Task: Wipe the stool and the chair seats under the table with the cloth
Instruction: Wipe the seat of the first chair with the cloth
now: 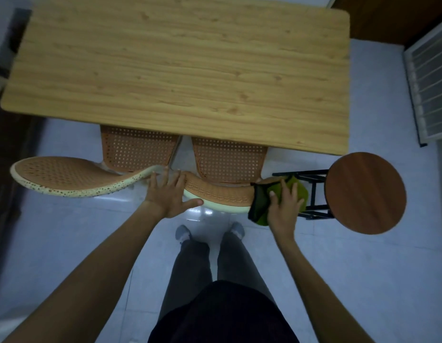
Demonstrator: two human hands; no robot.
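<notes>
Two orange perforated chairs are tucked under the wooden table (180, 70). Their seats show at the left seat (138, 149) and the right seat (229, 157). My left hand (169, 193) rests flat, fingers spread, on the left end of the right chair's backrest (220, 194). My right hand (284, 204) presses a green cloth (262, 204) against the right end of that backrest. A round brown stool (365, 193) on a black frame stands just right of the cloth.
The left chair's backrest (71, 178) curves out to the left. My legs and feet (210, 233) stand on the pale tiled floor behind the chairs. A white slatted panel (430, 87) leans at the far right. Dark furniture (7, 144) lines the left edge.
</notes>
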